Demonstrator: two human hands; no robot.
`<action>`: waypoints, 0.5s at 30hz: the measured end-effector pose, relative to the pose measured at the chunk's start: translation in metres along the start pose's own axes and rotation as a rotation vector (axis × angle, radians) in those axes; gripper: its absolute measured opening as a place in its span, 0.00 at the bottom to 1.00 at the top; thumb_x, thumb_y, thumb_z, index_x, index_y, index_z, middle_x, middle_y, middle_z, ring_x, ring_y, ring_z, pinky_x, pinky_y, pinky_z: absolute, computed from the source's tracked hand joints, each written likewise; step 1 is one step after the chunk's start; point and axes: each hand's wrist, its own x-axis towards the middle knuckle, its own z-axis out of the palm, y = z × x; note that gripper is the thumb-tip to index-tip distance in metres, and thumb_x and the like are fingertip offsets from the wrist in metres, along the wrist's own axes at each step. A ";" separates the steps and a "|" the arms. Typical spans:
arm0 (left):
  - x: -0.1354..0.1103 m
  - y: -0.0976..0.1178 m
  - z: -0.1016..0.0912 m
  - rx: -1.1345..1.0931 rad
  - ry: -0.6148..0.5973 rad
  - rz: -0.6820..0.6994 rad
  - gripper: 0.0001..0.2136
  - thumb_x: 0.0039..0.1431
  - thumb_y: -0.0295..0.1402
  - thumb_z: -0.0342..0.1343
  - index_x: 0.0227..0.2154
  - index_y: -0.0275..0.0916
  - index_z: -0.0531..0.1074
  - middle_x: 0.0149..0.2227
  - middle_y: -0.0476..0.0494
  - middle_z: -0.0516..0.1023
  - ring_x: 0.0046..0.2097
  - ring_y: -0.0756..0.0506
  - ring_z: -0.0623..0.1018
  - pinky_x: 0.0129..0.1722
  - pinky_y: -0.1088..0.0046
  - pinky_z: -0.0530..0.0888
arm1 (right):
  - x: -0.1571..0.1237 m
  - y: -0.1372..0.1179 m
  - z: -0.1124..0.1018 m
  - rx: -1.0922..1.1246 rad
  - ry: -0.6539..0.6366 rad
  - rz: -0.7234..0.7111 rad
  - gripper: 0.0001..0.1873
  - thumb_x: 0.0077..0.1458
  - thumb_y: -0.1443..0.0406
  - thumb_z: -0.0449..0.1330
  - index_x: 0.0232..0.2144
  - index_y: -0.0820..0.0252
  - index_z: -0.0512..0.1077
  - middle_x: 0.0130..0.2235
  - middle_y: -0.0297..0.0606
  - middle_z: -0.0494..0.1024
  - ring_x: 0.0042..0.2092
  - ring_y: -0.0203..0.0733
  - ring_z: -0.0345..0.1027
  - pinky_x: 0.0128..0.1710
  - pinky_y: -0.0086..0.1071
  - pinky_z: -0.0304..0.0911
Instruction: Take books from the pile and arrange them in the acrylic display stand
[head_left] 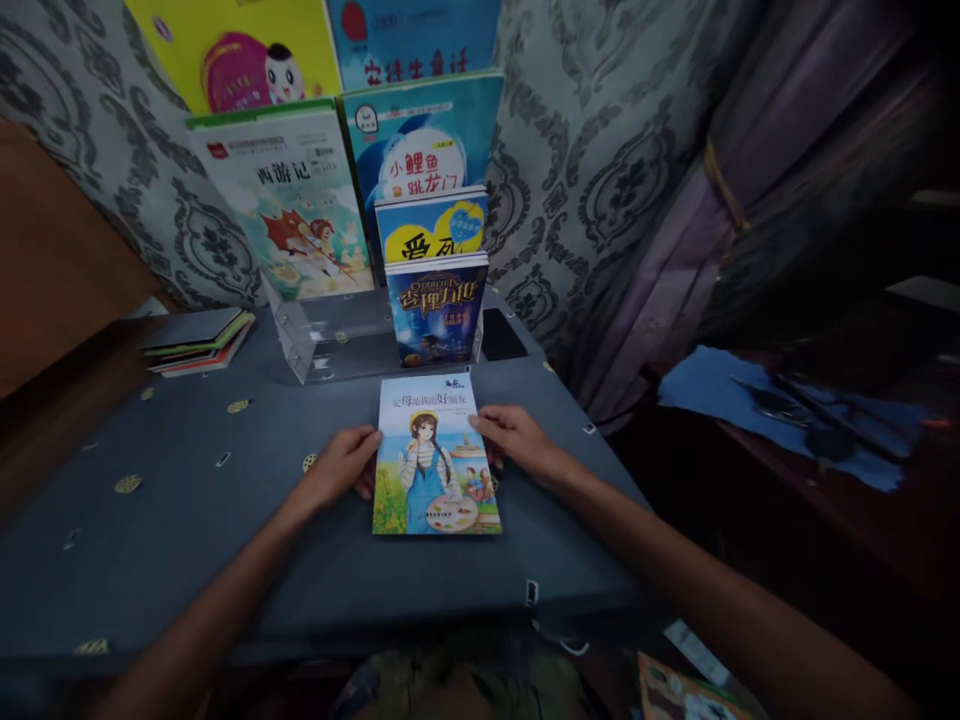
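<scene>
Book: lies flat on table, cover up.
Left hand: fingers grasp its left edge, tips hidden.
Right hand: fingers grasp right edge.

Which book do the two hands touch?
The book with a girl in blue on its cover, flat between the left hand and right hand; the standing books and the stack are farther away.

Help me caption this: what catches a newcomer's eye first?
A bright book with a girl on its cover lies flat on the grey table, the left hand and right hand at its side edges. Behind it, colourful children's books stand in tiers against the wall.
</scene>
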 end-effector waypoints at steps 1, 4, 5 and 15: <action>0.000 0.001 -0.003 0.117 -0.014 0.016 0.20 0.56 0.55 0.53 0.27 0.41 0.65 0.19 0.52 0.71 0.18 0.49 0.73 0.17 0.76 0.68 | 0.001 0.005 -0.001 -0.043 0.004 0.016 0.25 0.44 0.44 0.67 0.20 0.57 0.68 0.16 0.28 0.70 0.16 0.32 0.59 0.14 0.25 0.53; 0.003 0.010 -0.008 0.507 0.059 0.165 0.16 0.66 0.45 0.45 0.28 0.40 0.66 0.22 0.49 0.73 0.23 0.48 0.75 0.23 0.74 0.71 | 0.002 0.008 -0.006 -0.198 0.045 0.052 0.20 0.49 0.48 0.65 0.22 0.56 0.68 0.16 0.28 0.70 0.16 0.34 0.62 0.15 0.26 0.55; 0.006 0.014 -0.008 0.642 0.121 0.239 0.15 0.67 0.41 0.44 0.29 0.39 0.68 0.25 0.46 0.76 0.27 0.47 0.77 0.28 0.72 0.73 | 0.002 0.006 -0.008 -0.284 0.072 0.049 0.17 0.52 0.51 0.63 0.23 0.57 0.68 0.17 0.29 0.71 0.17 0.35 0.63 0.16 0.27 0.56; 0.051 -0.005 -0.008 0.928 0.263 0.683 0.14 0.68 0.27 0.43 0.52 0.37 0.69 0.52 0.35 0.77 0.54 0.41 0.77 0.56 0.59 0.74 | 0.015 -0.012 0.054 -1.060 -0.085 -0.590 0.22 0.65 0.67 0.54 0.60 0.65 0.68 0.61 0.53 0.73 0.64 0.52 0.65 0.63 0.46 0.61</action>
